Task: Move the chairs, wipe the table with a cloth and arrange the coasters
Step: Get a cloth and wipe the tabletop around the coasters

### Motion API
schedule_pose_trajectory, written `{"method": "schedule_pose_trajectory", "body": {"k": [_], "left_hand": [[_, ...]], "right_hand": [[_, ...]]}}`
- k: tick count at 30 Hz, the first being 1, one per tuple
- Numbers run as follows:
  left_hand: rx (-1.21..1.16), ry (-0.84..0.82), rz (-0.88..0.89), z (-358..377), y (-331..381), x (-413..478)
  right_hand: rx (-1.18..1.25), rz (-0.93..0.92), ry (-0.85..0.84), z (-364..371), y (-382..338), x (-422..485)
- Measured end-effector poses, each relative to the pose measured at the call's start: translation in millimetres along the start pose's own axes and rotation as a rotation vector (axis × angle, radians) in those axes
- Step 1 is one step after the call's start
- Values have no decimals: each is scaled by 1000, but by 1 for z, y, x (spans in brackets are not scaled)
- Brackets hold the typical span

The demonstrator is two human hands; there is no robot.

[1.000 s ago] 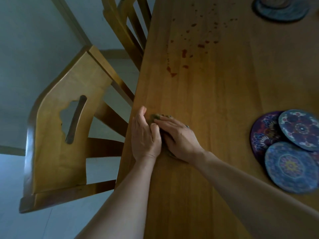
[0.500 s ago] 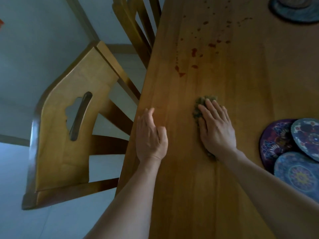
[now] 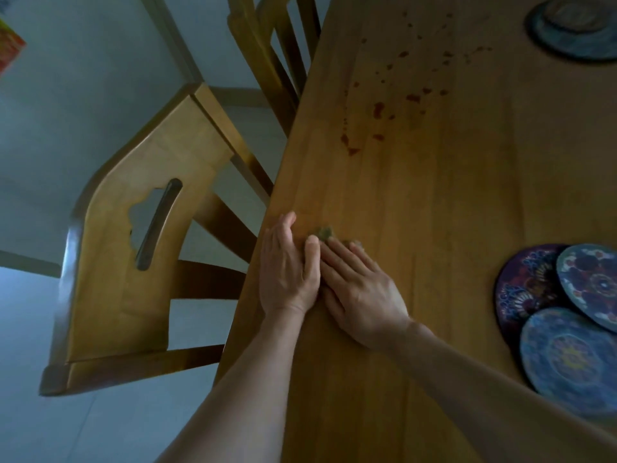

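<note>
My right hand (image 3: 360, 289) lies flat on a small greenish cloth (image 3: 323, 232), pressing it to the wooden table (image 3: 434, 202) near the table's left edge; only the cloth's far tip shows past my fingers. Beside it, my left hand (image 3: 287, 272) rests flat on the wood with straight fingers, touching the right hand. Red-brown spots (image 3: 379, 110) are spattered on the table farther ahead. Three patterned round coasters (image 3: 567, 315) overlap at the right edge. A wooden chair (image 3: 140, 262) stands to the left of the table, and a second chair (image 3: 267, 51) stands behind it.
Another round blue coaster (image 3: 577, 31) with something on it sits at the far right of the table. Pale floor shows to the left, around the chairs. A bright orange object (image 3: 8, 51) peeks in at the upper left edge.
My right hand slid the cloth out to the right half a second ago and has now come back left against my left hand. The left hand stayed in place.
</note>
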State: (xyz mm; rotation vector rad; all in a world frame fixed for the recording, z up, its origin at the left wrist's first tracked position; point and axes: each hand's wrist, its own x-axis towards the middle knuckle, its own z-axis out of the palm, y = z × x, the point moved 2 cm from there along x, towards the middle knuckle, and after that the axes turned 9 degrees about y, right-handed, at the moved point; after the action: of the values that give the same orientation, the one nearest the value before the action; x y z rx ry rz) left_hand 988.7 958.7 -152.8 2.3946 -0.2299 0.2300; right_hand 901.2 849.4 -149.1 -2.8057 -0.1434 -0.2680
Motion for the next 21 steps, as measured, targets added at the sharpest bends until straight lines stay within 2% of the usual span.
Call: {"method": "schedule_pose_trajectory", "body": {"k": [4, 10, 14, 21], "left_hand": [[59, -17, -1, 0, 4, -3], [222, -58, 95, 2, 6, -3], [222, -60, 82, 3, 3, -3], [250, -79, 82, 5, 0, -3]], "right_hand": [[-54, 65, 33, -19, 45, -26], [-108, 257, 125, -28, 95, 8], [-128, 372, 154, -19, 100, 42], [-157, 424, 167, -12, 78, 37]]}}
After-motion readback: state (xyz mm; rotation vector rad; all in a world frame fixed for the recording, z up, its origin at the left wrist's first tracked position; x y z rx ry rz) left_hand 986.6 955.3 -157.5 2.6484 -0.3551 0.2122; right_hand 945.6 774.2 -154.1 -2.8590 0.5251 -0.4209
